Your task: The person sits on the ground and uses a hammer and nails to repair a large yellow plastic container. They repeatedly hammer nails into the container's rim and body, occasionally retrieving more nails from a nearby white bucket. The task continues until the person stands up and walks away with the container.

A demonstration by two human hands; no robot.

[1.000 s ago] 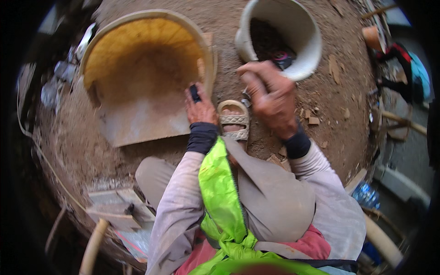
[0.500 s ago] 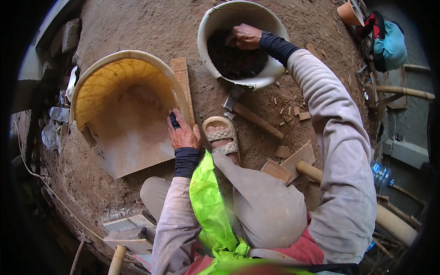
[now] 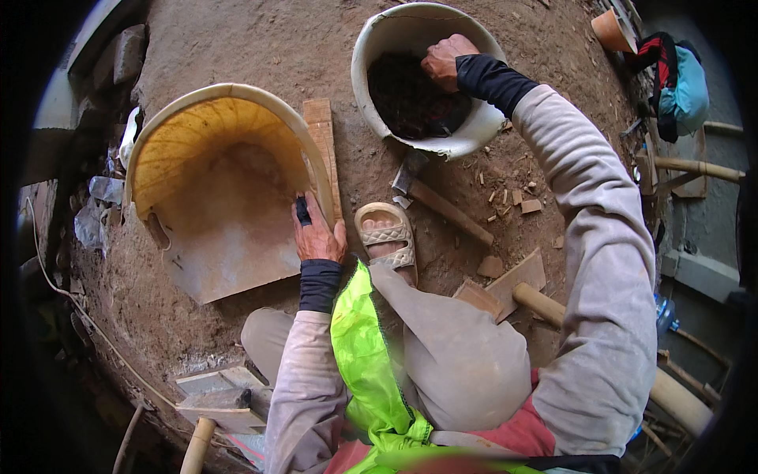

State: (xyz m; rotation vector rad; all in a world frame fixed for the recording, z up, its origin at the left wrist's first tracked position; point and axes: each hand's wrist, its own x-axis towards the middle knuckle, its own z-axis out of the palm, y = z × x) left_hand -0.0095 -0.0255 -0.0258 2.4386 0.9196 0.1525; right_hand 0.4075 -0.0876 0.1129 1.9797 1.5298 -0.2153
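Observation:
My left hand [image 3: 317,234] grips the near rim of a yellow scoop-shaped basket [image 3: 197,150] that lies on the dirt with its open side toward me; a dark band wraps one finger. My right hand [image 3: 444,60] reaches far forward into a round white bowl [image 3: 371,47] and is closed down in the dark crumbly material [image 3: 403,99] inside it; what the fingers hold is hidden. My foot in a beige sandal [image 3: 385,237] rests on the ground between the two.
A hatchet [image 3: 438,204] with a wooden handle lies on the dirt by the bowl, among wood chips. A wooden slat [image 3: 322,134] lies beside the basket. Bamboo poles [image 3: 679,399] at lower right, stacked boards [image 3: 221,391] at lower left, a clay pot [image 3: 612,30] at top right.
My right hand went from the bowl's near rim out into the bowl and now sits in the dark material. My left hand stayed on the basket's rim.

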